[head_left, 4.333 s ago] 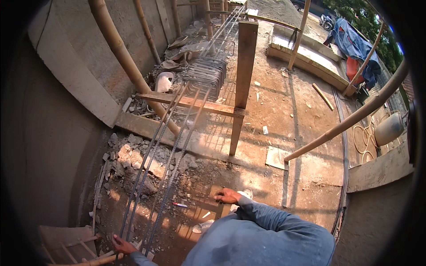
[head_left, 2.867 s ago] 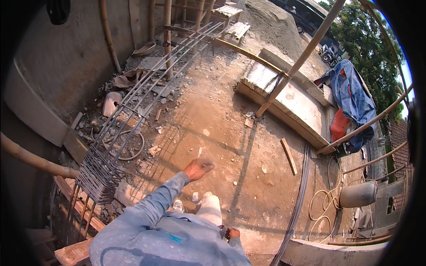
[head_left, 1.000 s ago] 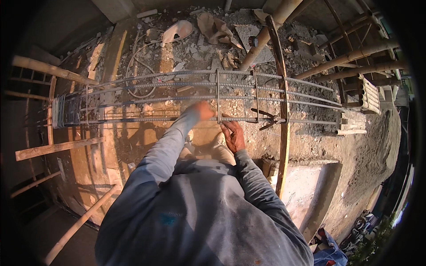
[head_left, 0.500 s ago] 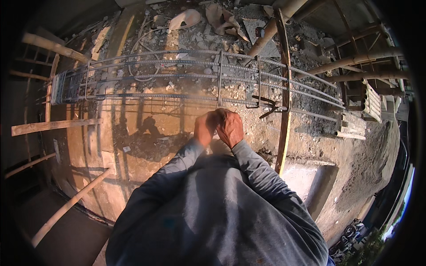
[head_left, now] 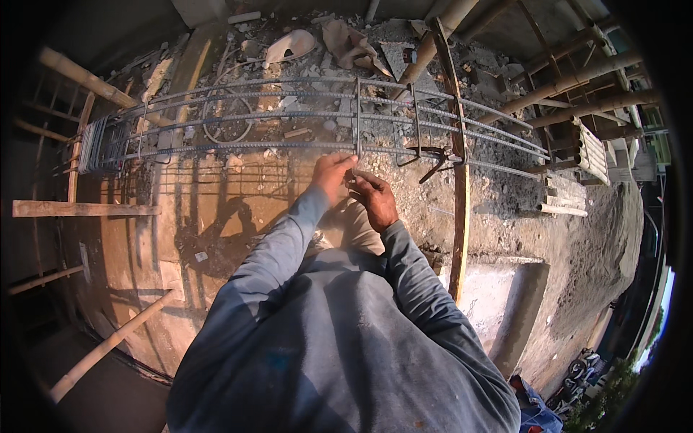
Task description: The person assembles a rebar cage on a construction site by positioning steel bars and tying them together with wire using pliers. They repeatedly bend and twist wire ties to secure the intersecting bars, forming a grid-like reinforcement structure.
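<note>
A rebar cage (head_left: 267, 115) of long ribbed bars runs across in front of me. My left hand (head_left: 334, 177) is closed in a pinch at its nearest bar, by the lower end of an upright stirrup (head_left: 357, 108). Just below and to the right, my right hand (head_left: 375, 200) is closed too, thumb and fingers pressed together. Whatever lies between the fingertips is too small to make out. A pair of dark pincers (head_left: 432, 160) hangs on the near bar to the right, beside another stirrup (head_left: 414, 108).
An upright wooden post (head_left: 460, 216) crosses the cage at right. Several bunched stirrups (head_left: 94, 148) sit at the cage's left end. A wooden plank (head_left: 86, 208) and bamboo pole (head_left: 115, 343) stick in from the left. Rubble (head_left: 303, 68) lies beyond; bamboo scaffolding (head_left: 577, 108) stands right.
My hands were clasped together below the near bar. My left hand has now come up to the stirrup's foot, and my right has drawn slightly apart, lower and to the right.
</note>
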The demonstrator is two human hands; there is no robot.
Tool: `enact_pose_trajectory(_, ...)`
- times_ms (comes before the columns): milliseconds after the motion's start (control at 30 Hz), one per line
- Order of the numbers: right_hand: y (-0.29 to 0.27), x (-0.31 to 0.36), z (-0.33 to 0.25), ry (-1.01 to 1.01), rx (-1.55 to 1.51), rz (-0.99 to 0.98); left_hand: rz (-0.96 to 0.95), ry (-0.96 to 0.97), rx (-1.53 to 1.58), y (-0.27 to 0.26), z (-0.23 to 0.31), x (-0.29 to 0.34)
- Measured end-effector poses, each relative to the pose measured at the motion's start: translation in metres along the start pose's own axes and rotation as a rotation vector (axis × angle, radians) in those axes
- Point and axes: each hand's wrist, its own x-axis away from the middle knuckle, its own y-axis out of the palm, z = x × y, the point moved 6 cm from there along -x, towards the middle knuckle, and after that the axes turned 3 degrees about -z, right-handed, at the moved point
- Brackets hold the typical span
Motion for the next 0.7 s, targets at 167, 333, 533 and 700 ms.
enact_pose_trajectory(167,-0.021,0.004,0.007,-0.018,-0.126,0.14,-0.05,-0.029,0.113,-0.013,-0.008,-0.01)
enact_pose_trajectory(333,-0.044,-0.025,-0.03,-0.147,0.32,0.353,0.014,-0.048,0.32,-0.013,-0.021,-0.017)
enact_pose_trajectory(533,-0.033,-0.044,-0.073,-0.283,0.825,0.428,0.046,-0.049,0.261,-0.017,-0.013,-0.007)
enact_pose_trajectory(700,-0.023,-0.048,-0.078,-0.346,0.963,0.374,0.064,-0.036,0.173,-0.012,-0.01,0.015)
